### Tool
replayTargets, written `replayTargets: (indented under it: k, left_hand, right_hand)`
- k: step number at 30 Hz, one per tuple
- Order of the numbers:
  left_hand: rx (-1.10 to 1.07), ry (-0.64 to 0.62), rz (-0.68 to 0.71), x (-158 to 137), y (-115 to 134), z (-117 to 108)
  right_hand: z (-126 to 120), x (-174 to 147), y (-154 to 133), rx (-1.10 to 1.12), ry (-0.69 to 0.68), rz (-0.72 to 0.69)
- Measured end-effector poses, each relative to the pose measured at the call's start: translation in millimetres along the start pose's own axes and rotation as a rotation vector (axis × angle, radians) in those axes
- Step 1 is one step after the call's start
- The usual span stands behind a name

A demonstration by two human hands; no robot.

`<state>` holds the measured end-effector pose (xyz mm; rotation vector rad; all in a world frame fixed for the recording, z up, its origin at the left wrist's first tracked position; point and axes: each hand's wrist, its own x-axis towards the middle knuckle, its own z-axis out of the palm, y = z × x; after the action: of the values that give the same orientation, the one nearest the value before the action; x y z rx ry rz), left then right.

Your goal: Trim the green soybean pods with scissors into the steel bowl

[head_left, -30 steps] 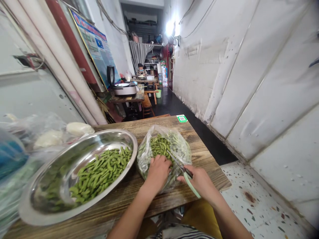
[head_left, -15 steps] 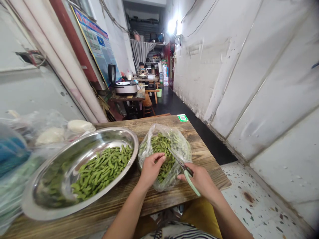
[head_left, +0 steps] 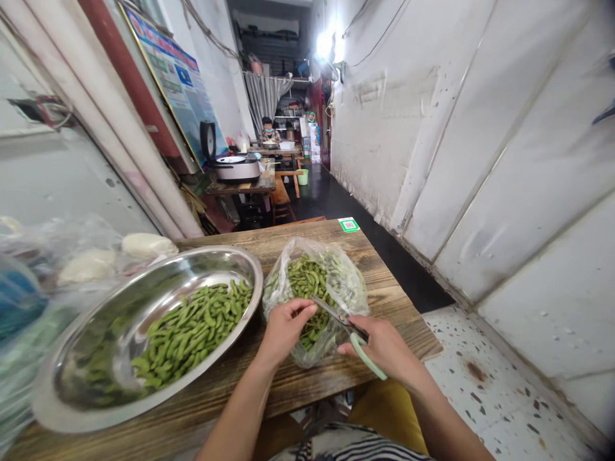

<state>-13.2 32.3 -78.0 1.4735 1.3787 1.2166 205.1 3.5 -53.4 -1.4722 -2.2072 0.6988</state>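
Observation:
My right hand [head_left: 382, 346] grips scissors [head_left: 359, 349] with pale green handles. Their metal blades point up and left, with the tips close to my left fingertips. My left hand [head_left: 288, 326] is closed in a pinch over the near left side of a clear plastic bag [head_left: 283, 291]. Whatever sits between its thumb and finger is too small and hidden to make out. Green edamame pods [head_left: 307, 275] fill the bag, some on stems. To the left, a large oval steel basin [head_left: 91, 410] holds a heap of loose edamame pods [head_left: 196, 326].
Everything stands on a wooden table [head_left: 331, 378]. Plastic bags [head_left: 43, 333] crowd its left end, and a green QR-code card [head_left: 348, 225] lies at the far edge. Further back are a rice-cooker-like appliance [head_left: 235, 169] and a seated person [head_left: 269, 131]. A white wall [head_left: 432, 141] runs along the right.
The scissors' blades have swung toward my left fingertips, their tips now close to the pinch. My left hand has shifted slightly left and down in the picture; the whole view has moved a little too.

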Motion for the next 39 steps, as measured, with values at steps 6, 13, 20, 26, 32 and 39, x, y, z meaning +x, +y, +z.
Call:
replayTargets:
  k: [6,13,20,26,32,39]
  left_hand:
    - [-0.027,-0.136,0.042,0.0,5.8,-11.2]
    - [0.0,-0.238,0.08,-1.1,13.0,-15.5]
    - [-0.117,-0.131,-0.068,-0.8,3.5,-8.9]
    - [-0.654,-0.03,-0.241,3.1,7.7,-6.2]
    - [-0.882,0.034,-0.314,0.4,14.9,1.8]
    - [-0.805,0.084,-0.314,-8.2,19.1,12.5]
  right_hand:
    - [-1.9,1.0,2.3,-0.015,0.006,-0.048]
    - [-3.9,-1.7,1.0,0.056,-0.043,-0.068]
    - [1.3,1.9,6.3,0.043,-0.014,-0.054]
    - [1.3,3.5,2.6,0.048,0.038,0.05]
    - [0.1,-1.2,-7.1,0.117,-0.016,0.039]
    - [2.9,-2.9,-14.4,0.128,0.027,0.025]
